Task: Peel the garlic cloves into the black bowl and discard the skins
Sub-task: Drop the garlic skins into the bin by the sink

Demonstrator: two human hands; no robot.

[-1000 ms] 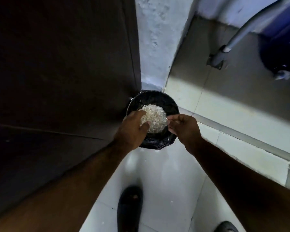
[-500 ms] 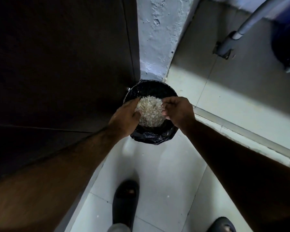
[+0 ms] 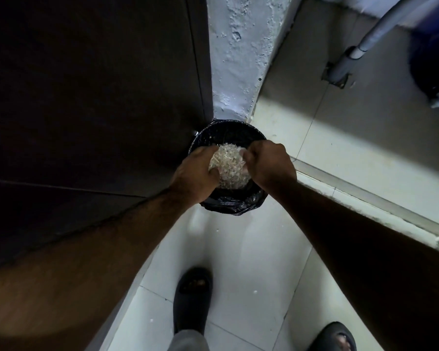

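Two hands over one bin, that is all I have to work with. Left to right.

Left hand [image 3: 197, 173]: fingers curled round the left side of the skins [image 3: 230, 165], thumb tucked under the heap, knuckles toward me. I read this as the cradling side, keeping the pale papery mass from spilling before it is over the opening.

Skins sit between the two sets of fingers, touching both, directly above the bin [image 3: 228, 134]. Whether a thin bag or sheet wraps them I cannot tell; a shiny edge shows by the right fingertips.

Right hand [image 3: 270, 165]: clenched tighter, fingers folded down onto the right edge of the heap, back of the hand up. Looks like a pinch on the edge, likely to tip or shake the load out.

Bin is lined in black plastic and wedged at the foot of the wall [image 3: 241, 59], beyond the fingertips, so anything let go should fall in. Sandals [image 3: 193, 297] below, nearer me than the wrists.

Against half a second ago: both hands have closed in on the heap. Right fingers lay flatter along the edge then; now they are balled. Left thumb has sunk under. Less of the skins shows. Bin unmoved.

Bowl and cloves: not in view.
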